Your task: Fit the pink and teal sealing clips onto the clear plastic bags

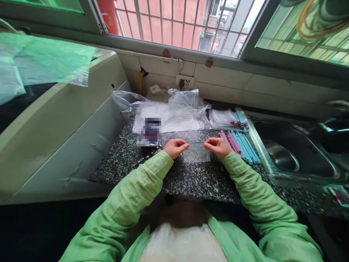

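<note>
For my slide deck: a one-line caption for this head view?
Both hands, left hand and right hand, pinch a small clear bag over a speckled counter.

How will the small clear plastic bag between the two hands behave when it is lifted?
Probably floppy: the small clear plastic bag looks thin and see-through. Likely very light, pinched only by left hand and right hand. Possibly slippery.

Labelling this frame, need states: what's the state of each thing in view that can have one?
small clear bag: flat on the counter, pinched at both top corners
left hand: grip shut on the bag
right hand: grip shut on the bag
loose pink and blue strips: lying side by side
window: open, barred
sink: empty
</note>
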`<state>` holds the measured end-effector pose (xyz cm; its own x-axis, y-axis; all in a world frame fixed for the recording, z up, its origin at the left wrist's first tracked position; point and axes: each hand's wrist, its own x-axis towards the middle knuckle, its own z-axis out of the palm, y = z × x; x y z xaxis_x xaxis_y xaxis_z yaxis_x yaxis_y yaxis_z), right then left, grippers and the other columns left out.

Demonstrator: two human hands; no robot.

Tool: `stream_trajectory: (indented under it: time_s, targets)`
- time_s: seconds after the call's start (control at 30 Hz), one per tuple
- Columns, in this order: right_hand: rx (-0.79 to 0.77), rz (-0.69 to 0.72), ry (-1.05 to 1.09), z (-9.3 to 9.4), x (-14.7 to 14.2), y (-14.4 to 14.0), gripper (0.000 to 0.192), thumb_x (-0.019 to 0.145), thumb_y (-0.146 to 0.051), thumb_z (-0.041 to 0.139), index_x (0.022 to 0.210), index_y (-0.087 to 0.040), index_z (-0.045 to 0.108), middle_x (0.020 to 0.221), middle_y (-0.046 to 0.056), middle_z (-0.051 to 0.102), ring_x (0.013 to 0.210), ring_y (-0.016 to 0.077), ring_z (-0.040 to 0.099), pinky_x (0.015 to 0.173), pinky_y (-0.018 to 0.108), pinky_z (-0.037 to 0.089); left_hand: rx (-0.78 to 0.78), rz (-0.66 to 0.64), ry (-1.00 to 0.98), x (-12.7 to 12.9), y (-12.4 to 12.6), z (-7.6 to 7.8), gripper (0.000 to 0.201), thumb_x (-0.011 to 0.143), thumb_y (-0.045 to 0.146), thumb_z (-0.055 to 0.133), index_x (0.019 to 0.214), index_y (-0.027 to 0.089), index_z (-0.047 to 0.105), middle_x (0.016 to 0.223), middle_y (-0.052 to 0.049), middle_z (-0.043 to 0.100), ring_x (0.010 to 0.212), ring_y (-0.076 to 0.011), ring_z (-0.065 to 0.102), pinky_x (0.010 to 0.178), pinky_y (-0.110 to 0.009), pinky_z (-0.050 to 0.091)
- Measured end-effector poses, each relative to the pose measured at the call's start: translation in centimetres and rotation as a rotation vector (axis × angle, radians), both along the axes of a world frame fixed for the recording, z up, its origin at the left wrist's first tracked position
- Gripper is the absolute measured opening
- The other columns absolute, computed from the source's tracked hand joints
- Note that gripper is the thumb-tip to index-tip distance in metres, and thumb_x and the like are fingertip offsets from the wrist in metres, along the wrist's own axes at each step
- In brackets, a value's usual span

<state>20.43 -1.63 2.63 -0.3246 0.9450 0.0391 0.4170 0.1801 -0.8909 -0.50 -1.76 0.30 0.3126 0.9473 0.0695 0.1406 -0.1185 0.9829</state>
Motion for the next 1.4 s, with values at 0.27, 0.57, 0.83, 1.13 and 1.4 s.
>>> stream_trajectory:
  time_s: [0.27,0.57,0.83,1.13,1.4]
  targets:
    - [0.097,-0.079,0.041,-0.3,0.2,0.2,0.032,0.062,-0.047,0.06,0.06,-0.016,0.055,0.054,-0.001,0.05,0.049,0.0082,0.042,0.046,0.022,0.034,-0.05,-0.115,0.015,0.1,-0.1,0.1,0.031,0.059,0.041,0.062,0.055,0.01,0.061,0.042,0.003,0.045,0.042,-0.0046,0.032,0.043,-0.02,0.024]
    - [0.128,-0.099,0.06,-0.3,0.1,0.2,0.031,0.063,-0.046,0.06,0.062,-0.016,0.056,0.057,0.0,0.053,0.052,0.0097,0.045,0.05,0.024,0.038,-0.101,-0.189,0.009,0.0,-0.2,0.2,0.031,0.059,0.04,0.062,0.053,0.01,0.058,0.043,0.003,0.046,0.043,-0.0047,0.033,0.044,-0.02,0.024]
    - [0.118,-0.068,0.062,-0.2,-0.2,0.0,0.031,0.064,-0.046,0.06,0.062,-0.015,0.056,0.057,0.0,0.053,0.053,0.0098,0.046,0.052,0.024,0.039,-0.106,-0.251,0.084,0.0,0.0,-0.6,0.032,0.06,0.042,0.061,0.056,0.011,0.056,0.046,0.004,0.045,0.047,-0.0057,0.036,0.047,-0.02,0.028]
    - [0.117,-0.033,0.089,-0.6,-1.0,-0.5,0.027,0.065,-0.041,0.06,0.062,-0.015,0.057,0.056,0.0,0.054,0.052,0.009,0.046,0.051,0.023,0.039,-0.099,-0.246,0.112,0.0,0.0,-0.7,0.03,0.063,0.038,0.06,0.056,0.01,0.055,0.046,0.005,0.044,0.047,-0.0048,0.035,0.047,-0.02,0.026]
    - [0.116,-0.029,0.08,-0.7,-0.9,-0.4,0.026,0.065,-0.04,0.06,0.062,-0.015,0.058,0.055,-0.001,0.054,0.051,0.0086,0.046,0.05,0.023,0.039,-0.137,-0.298,0.098,0.0,-0.1,-0.5,0.029,0.062,0.038,0.061,0.056,0.01,0.056,0.047,0.004,0.048,0.047,-0.0051,0.037,0.049,-0.02,0.029]
